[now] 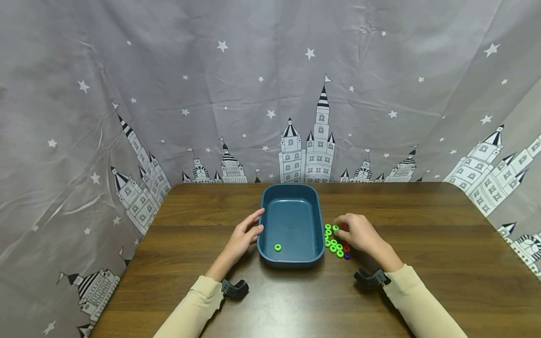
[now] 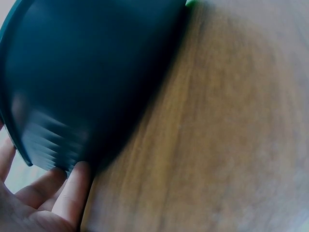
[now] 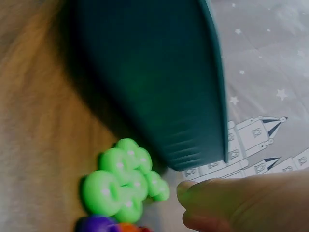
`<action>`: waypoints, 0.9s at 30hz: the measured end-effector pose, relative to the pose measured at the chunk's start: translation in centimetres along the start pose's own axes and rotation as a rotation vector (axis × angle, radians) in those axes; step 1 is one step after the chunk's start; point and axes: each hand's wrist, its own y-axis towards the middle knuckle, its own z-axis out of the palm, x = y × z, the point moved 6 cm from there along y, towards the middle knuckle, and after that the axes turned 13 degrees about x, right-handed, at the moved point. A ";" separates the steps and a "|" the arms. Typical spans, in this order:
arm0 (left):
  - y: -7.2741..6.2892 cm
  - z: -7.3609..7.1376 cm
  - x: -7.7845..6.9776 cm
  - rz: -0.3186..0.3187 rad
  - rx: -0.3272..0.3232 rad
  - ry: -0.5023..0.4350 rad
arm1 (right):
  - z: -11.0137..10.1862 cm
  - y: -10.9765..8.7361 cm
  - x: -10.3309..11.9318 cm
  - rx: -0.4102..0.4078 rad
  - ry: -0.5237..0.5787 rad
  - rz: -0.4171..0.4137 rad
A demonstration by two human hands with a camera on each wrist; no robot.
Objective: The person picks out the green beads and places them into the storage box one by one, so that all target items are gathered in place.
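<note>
My left hand (image 1: 244, 237) rests against the left side of a deep dark-blue plastic tub (image 1: 289, 265). In the left wrist view the fingers (image 2: 72, 193) touch the ridged outer wall. One small green ring (image 1: 277, 247) lies inside the tub, near its front left corner. My right hand (image 1: 358, 231) is low over a cluster of green rings (image 1: 334, 242) just right of the tub. A green ring (image 1: 336, 228) shows at the thumb and index fingertips; I cannot tell whether they pinch it. In the right wrist view the fingertips (image 3: 186, 191) are beside the green rings (image 3: 101, 193).
A red ring (image 1: 346, 249) and a purple ring (image 1: 347, 256) lie at the cluster's front right, partly under the right hand in the head view. The wooden table (image 1: 203, 206) ends at a grey curtain (image 1: 236, 94) printed with castles and stars. Both wrists wear black straps.
</note>
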 end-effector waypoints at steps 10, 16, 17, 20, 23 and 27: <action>0.0 0.0 0.1 -0.008 -0.011 -0.005 | -1.8 0.6 0.9 -0.047 0.081 -0.016; 0.1 -0.1 0.2 -0.007 0.001 -0.007 | -2.8 0.9 2.3 -0.095 0.104 -0.044; 0.0 -0.1 0.1 -0.008 0.002 -0.007 | -3.0 1.0 2.6 -0.104 0.107 -0.050; 0.0 -0.1 0.1 -0.006 0.000 -0.003 | -3.2 1.4 3.7 -0.121 0.119 -0.075; 0.0 -0.1 0.0 -0.007 -0.004 0.000 | -3.2 2.0 5.1 -0.113 0.142 -0.100; 0.1 -0.1 0.1 -0.012 -0.007 -0.003 | -2.7 2.8 6.9 -0.064 0.155 -0.117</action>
